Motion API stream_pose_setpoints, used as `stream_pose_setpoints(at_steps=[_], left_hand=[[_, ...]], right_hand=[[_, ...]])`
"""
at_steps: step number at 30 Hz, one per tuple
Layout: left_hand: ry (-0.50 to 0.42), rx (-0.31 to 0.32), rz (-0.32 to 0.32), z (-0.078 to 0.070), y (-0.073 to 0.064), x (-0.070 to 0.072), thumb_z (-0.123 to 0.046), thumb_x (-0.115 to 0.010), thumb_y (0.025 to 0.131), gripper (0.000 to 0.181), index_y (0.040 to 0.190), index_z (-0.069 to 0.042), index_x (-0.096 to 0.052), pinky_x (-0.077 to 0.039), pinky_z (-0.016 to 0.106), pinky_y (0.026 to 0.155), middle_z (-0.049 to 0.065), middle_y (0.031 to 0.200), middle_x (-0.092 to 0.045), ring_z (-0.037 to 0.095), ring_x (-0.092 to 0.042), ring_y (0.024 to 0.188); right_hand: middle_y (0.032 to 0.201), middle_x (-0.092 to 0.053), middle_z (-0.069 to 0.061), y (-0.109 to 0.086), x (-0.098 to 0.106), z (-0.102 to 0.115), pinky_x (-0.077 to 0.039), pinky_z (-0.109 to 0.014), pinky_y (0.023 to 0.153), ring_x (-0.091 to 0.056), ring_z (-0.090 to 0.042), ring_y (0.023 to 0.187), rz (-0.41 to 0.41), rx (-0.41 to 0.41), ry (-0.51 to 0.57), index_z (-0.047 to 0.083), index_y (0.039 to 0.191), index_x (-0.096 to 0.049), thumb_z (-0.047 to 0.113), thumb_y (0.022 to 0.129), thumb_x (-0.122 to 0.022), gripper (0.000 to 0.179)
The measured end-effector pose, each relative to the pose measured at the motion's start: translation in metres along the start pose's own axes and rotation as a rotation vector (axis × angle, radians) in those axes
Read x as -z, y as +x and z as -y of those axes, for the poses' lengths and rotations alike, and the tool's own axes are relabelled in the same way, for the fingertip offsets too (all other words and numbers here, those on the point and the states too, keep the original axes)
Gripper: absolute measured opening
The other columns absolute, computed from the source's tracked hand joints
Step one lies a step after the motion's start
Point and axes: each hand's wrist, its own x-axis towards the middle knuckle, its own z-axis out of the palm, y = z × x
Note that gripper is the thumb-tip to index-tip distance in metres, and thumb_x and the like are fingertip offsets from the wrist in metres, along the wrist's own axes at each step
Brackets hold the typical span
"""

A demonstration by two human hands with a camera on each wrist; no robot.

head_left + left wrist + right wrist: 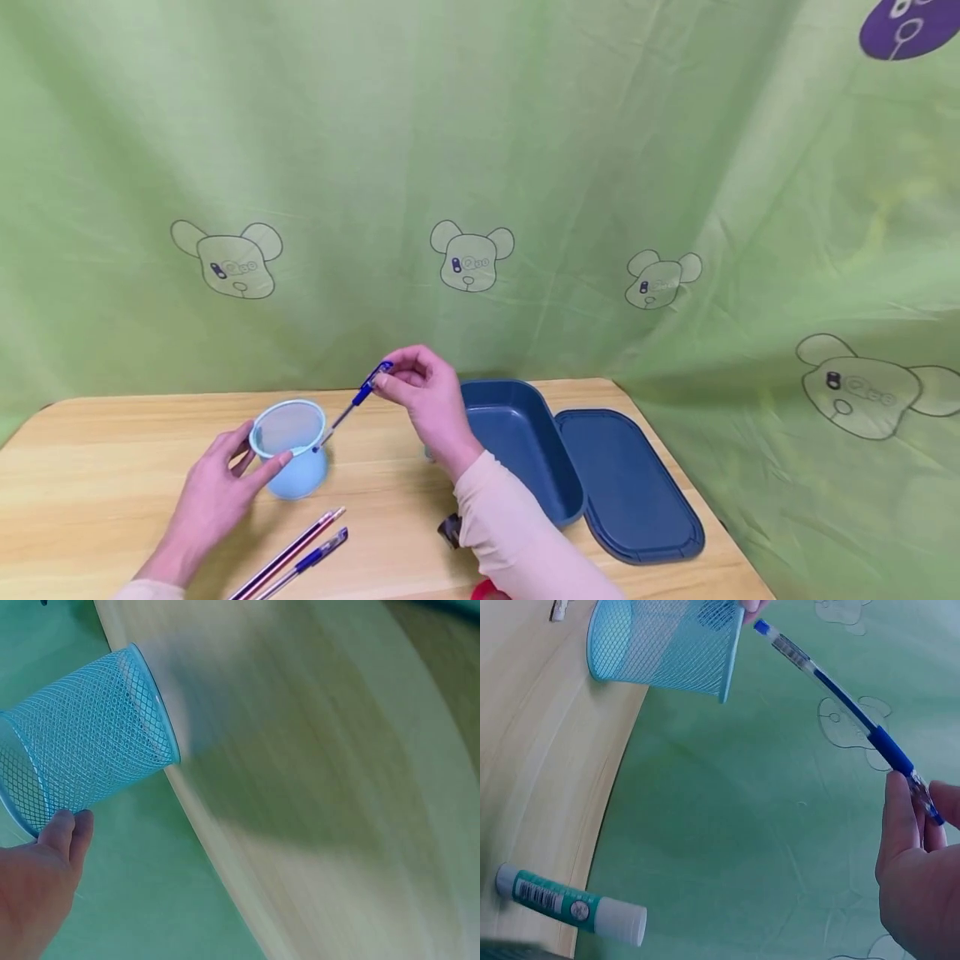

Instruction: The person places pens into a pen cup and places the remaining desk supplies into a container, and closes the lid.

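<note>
A light blue mesh pen cup [298, 477] stands upright on the table. My left hand [210, 492] grips it at the rim, with the thumb on the near side and the fingers at the left. In the left wrist view, two fingertips touch the mesh cup [90, 735]. My right hand [431, 408] pinches a blue gel pen [362, 395] by its capped end. The pen slants down to the left, its other end at the cup's right rim. In the right wrist view, that end of the pen [847, 705] is just beside the rim.
In front of the cup lie a dark red striped pen [288, 553] and another blue pen [321, 551]. A navy box [558, 479] and its lid [637, 492] lie at the right. A green glue stick [559, 900], a black object [450, 530] and a red object [486, 590] are near my right arm.
</note>
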Motion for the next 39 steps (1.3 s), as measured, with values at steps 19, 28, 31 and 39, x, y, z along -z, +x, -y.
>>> stream_pose_setpoints(at_steps=[19, 28, 31, 39], left_hand=[[0.007, 0.003, 0.013, 0.001, 0.001, 0.001, -0.047, -0.070, 0.088, 0.097, 0.146, 0.015, -0.024, -0.040, 0.044, 0.101, 0.036, 0.140, -0.036, 0.051, -0.038, 0.129], [0.003, 0.008, 0.006, -0.001, 0.000, 0.001, -0.046, -0.071, 0.089, 0.096, 0.146, 0.015, -0.025, -0.039, 0.044, 0.101, 0.035, 0.141, -0.035, 0.050, -0.038, 0.130], [0.011, 0.011, 0.005, -0.002, 0.001, 0.001, -0.046, -0.070, 0.089, 0.095, 0.146, 0.014, -0.025, -0.039, 0.046, 0.102, 0.035, 0.142, -0.034, 0.051, -0.037, 0.130], [-0.011, -0.016, -0.034, 0.002, 0.000, -0.001, -0.041, -0.073, 0.089, 0.090, 0.145, 0.015, -0.029, -0.039, 0.039, 0.100, 0.034, 0.138, -0.039, 0.050, -0.040, 0.128]], right_hand=[[0.090, -0.066, -0.003, 0.022, -0.038, -0.028, -0.059, -0.028, 0.078, -0.064, -0.014, 0.082, -0.042, 0.063, -0.131, 0.002, 0.099, -0.065, -0.009, 0.081, -0.074, 0.022], [0.087, -0.066, -0.006, 0.021, -0.049, -0.057, -0.059, -0.025, 0.072, -0.064, -0.011, 0.076, 0.019, -0.001, -0.177, 0.001, 0.097, -0.065, -0.008, 0.083, -0.072, 0.019], [0.085, -0.065, 0.000, 0.020, -0.052, -0.061, -0.058, -0.023, 0.070, -0.063, -0.009, 0.077, 0.021, -0.013, -0.232, 0.005, 0.096, -0.066, -0.006, 0.083, -0.073, 0.018], [0.083, -0.064, 0.005, 0.015, -0.055, -0.072, -0.055, -0.022, 0.069, -0.061, -0.008, 0.078, 0.002, -0.055, -0.308, 0.008, 0.093, -0.068, -0.001, 0.082, -0.076, 0.017]])
